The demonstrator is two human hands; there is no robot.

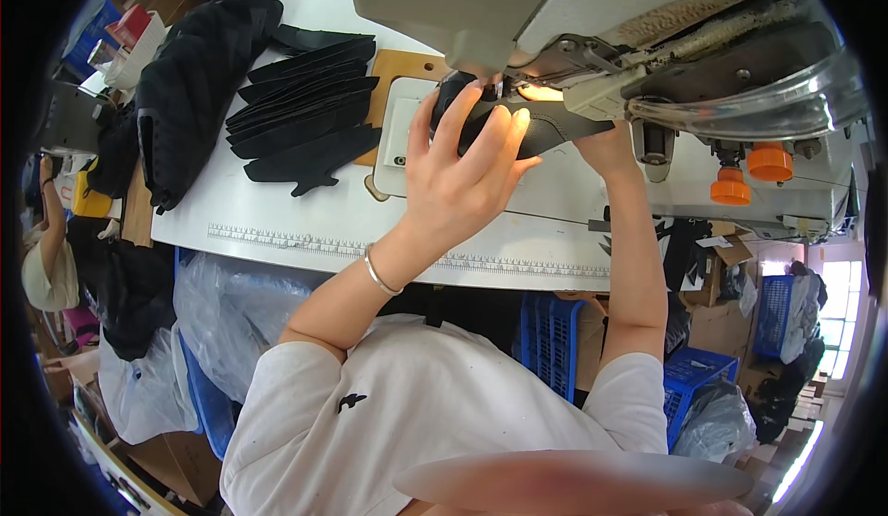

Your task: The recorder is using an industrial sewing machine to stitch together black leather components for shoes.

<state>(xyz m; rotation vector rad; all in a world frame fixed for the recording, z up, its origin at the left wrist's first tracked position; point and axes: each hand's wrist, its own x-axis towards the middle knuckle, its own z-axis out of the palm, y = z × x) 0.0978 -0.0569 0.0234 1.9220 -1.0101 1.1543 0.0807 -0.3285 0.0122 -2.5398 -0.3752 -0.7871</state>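
Observation:
A black shoe-upper piece [548, 128] with a stitched line lies under the head of a sewing machine [462, 7], lit by the machine's lamp. My left hand [467, 160] rests on it with the fingers spread and stretched out, close to the needle area. Around that wrist is a silver bangle [379, 274]. At the piece's right tip is my right hand [606, 149]; the piece and the machine hide its fingers. To the left of my left hand, several flat black cut pieces [310, 100] lie in an overlapping row on the white table [296, 215].
A bulky black bundle [199, 91] lies at the table's left. A ruler strip [407, 255] runs along the front edge. Orange knobs [731, 188] hang under the machine arm at right. Blue crates [694, 377] stand below right. Another person [51, 257] is at far left.

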